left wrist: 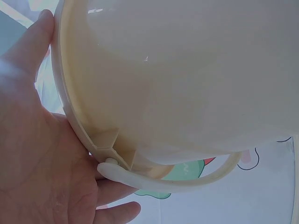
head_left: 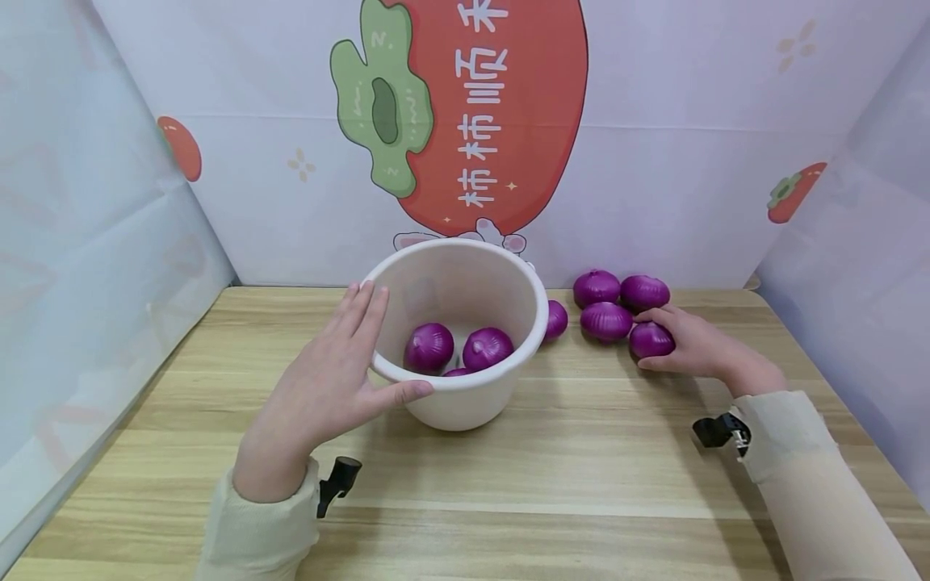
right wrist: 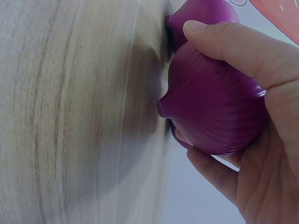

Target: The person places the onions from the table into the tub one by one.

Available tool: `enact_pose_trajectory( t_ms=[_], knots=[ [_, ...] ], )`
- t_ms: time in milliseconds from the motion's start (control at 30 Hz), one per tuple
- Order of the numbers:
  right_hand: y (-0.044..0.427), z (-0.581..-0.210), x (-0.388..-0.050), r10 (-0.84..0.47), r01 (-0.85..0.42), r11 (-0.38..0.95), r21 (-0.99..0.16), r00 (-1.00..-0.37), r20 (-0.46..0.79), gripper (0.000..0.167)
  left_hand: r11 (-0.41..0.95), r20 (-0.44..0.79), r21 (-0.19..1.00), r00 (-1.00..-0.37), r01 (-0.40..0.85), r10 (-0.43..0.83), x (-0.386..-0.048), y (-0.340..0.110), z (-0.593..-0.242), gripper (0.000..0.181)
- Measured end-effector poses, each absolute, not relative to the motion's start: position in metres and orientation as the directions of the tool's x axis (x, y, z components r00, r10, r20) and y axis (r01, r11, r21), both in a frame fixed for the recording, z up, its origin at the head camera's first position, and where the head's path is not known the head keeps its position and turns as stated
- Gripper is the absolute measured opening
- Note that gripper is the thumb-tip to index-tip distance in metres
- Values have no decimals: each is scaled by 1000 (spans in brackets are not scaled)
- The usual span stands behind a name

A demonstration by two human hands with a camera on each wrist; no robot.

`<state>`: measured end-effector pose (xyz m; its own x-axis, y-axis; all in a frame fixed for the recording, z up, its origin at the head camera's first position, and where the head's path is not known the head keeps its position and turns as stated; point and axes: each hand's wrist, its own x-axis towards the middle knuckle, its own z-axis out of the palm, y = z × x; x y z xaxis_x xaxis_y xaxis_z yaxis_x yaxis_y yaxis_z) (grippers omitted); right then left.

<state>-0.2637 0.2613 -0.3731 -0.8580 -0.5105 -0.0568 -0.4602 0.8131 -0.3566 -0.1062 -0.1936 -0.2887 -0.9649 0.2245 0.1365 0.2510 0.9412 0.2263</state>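
A white bucket (head_left: 460, 403) stands on the table with purple onions inside, among them one at the left (head_left: 429, 348) and one at the right (head_left: 488, 349); part of a third peeks out between them. My left hand (head_left: 320, 387) rests against the bucket's left rim, fingers straight and thumb spread along the near edge. In the left wrist view, the palm lies beside the rim and the bucket's handle (left wrist: 182, 184). To the right, my right hand (head_left: 690, 343) holds a purple onion (right wrist: 215, 102) between thumb and fingers, low at the table.
Beside the held onion sit more onions: a near one (head_left: 606, 321), a back left one (head_left: 596, 288) and a back right one (head_left: 644, 292). Another onion (head_left: 555, 320) is partly hidden behind the bucket. A printed cloth (head_left: 654, 145) hangs along the table's back edge.
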Motion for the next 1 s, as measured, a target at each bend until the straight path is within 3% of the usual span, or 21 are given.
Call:
enact_pose_trajectory(
  t_ms=[1000],
  knots=[
    [264,-359,-263,-483,-434,825,-362,-874,-55,65,939,154,226,-961,259,229,-106,-194,-291,118]
  ],
)
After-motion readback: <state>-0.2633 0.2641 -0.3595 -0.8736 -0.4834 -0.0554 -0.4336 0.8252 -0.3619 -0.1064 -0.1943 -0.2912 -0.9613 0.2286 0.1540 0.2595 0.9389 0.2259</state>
